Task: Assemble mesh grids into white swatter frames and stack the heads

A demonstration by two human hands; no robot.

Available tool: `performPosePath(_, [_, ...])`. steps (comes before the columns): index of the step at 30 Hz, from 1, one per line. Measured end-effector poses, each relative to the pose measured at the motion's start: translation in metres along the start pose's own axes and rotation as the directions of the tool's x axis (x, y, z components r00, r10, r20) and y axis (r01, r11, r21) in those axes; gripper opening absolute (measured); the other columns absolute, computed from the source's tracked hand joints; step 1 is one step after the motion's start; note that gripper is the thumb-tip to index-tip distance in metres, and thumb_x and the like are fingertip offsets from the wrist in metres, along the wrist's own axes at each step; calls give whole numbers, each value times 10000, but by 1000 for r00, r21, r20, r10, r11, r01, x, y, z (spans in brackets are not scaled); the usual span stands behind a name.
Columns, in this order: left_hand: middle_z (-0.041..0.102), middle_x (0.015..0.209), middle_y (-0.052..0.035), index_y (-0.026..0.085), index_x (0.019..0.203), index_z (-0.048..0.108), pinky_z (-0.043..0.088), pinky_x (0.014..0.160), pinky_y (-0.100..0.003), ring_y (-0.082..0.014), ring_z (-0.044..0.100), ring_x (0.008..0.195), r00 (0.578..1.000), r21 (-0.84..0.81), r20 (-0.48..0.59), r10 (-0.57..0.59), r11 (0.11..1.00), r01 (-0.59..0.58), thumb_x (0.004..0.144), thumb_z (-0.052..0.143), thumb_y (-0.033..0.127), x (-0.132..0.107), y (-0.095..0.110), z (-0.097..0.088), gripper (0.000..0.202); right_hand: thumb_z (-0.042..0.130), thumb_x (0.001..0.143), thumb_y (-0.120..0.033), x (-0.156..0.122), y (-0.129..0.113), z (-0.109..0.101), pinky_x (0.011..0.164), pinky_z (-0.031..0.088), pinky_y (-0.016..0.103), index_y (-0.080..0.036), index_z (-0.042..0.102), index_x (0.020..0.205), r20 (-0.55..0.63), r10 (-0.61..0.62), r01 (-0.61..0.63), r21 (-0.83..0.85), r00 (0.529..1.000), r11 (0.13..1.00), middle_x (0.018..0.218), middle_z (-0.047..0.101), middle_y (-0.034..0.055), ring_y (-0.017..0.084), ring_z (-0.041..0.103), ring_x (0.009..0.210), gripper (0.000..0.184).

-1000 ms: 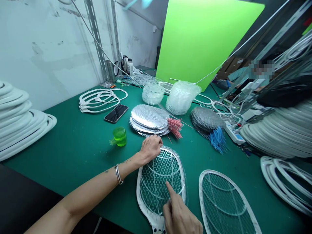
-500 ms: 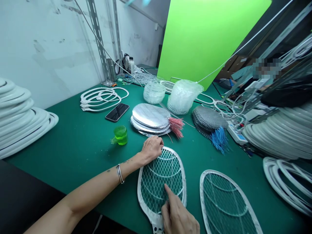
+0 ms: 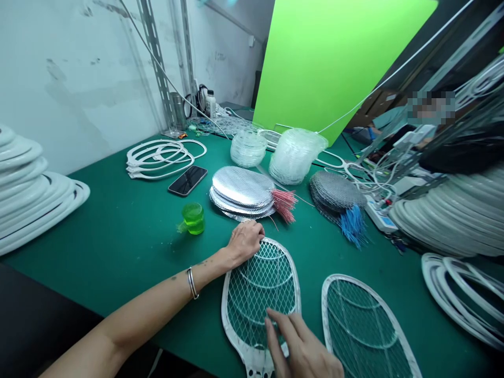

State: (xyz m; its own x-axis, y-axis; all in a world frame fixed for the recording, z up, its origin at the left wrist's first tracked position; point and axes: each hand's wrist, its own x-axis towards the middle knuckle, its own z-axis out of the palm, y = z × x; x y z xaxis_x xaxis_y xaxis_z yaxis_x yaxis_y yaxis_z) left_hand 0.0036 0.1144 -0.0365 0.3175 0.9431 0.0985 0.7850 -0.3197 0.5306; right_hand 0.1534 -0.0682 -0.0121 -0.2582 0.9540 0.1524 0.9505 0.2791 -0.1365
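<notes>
A white bug-zapper racket head (image 3: 258, 294) with metal mesh and curved ribs lies on the green table before me. My left hand (image 3: 247, 242) is closed on its far rim, at the upper left. Over the racket's lower right side hovers my right hand (image 3: 303, 344), thumb and fingers apart, with nothing visible in it. It covers part of the near rim. A second white racket head (image 3: 364, 320) with mesh lies to the right. Beyond my left hand sits a stack of silver mesh sheets (image 3: 244, 189) with red wires (image 3: 284, 205).
Grey mesh sheets (image 3: 334, 191) with blue wires (image 3: 353, 226) lie at right. A green tub (image 3: 193, 218) and a phone (image 3: 188, 181) stand left of centre. White frames are stacked at left (image 3: 43, 205) and right (image 3: 437, 220). Clear plastic rings (image 3: 295, 157) sit behind. Someone sits far right.
My right hand has moved right and slightly nearer, its pointing finger drawn back from the mesh and its fingers spreading. My left hand stays on the far rim.
</notes>
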Motion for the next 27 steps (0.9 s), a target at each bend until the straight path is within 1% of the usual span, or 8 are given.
performPosePath(2, [633,905,-36,192,835,615,428,829,-312,-193,573,892,1000,3,-6,3,1000,-3,892,532,186,0,0,0,101,404,971,-328,22,7,-8,626,528,256,-250,621,1172,-38,-54,55,27,998,998,1010,693,53,184,680,822,306])
performPosePath(4, [634,901,-34,191,835,614,427,832,-312,-192,572,894,1000,6,-12,7,1000,-7,889,535,184,0,1,0,96,409,969,-318,48,14,-10,826,519,337,-208,582,1254,-67,-77,80,45,995,996,1166,667,83,234,634,1029,350])
performPosePath(7, [634,901,-29,194,846,615,430,821,-308,-189,571,889,1000,12,-17,15,1000,-14,894,532,189,-1,1,0,96,400,968,-273,87,28,-6,942,442,404,-191,594,1240,-26,16,-13,129,1000,992,1224,642,84,257,571,1119,345])
performPosePath(10, [629,910,-30,198,860,613,429,825,-312,-193,566,896,1000,25,-22,15,1000,-14,901,526,202,-2,1,1,96,442,945,-279,119,44,2,861,439,384,-207,652,1100,71,176,-188,210,982,960,1108,664,74,249,586,1009,271])
performPosePath(12, [624,914,-32,199,861,608,425,833,-319,-199,562,908,1000,35,-26,10,999,-9,902,521,201,-1,1,3,96,487,920,-318,135,54,9,784,436,360,-215,668,989,105,228,-247,229,968,942,1011,668,68,240,591,924,220])
performPosePath(18, [618,910,-26,204,857,589,416,837,-322,-200,558,913,1000,50,-23,-6,999,7,898,517,186,-1,0,6,85,588,839,-338,163,64,29,722,402,315,-228,667,877,184,260,-305,297,948,905,938,664,55,215,588,866,140])
performPosePath(23, [611,893,-18,208,847,577,416,823,-314,-193,554,904,999,50,-25,-28,998,29,895,529,189,-1,2,4,70,621,806,-374,169,70,35,624,409,265,-243,673,817,297,243,-354,413,923,839,853,707,8,172,624,761,141])
performPosePath(27, [602,894,-25,202,850,565,419,803,-318,-198,547,898,998,53,-36,-52,997,54,900,515,172,-2,5,4,77,620,794,-388,170,74,39,612,411,260,-244,673,816,317,256,-384,462,913,799,827,714,0,170,629,751,155])
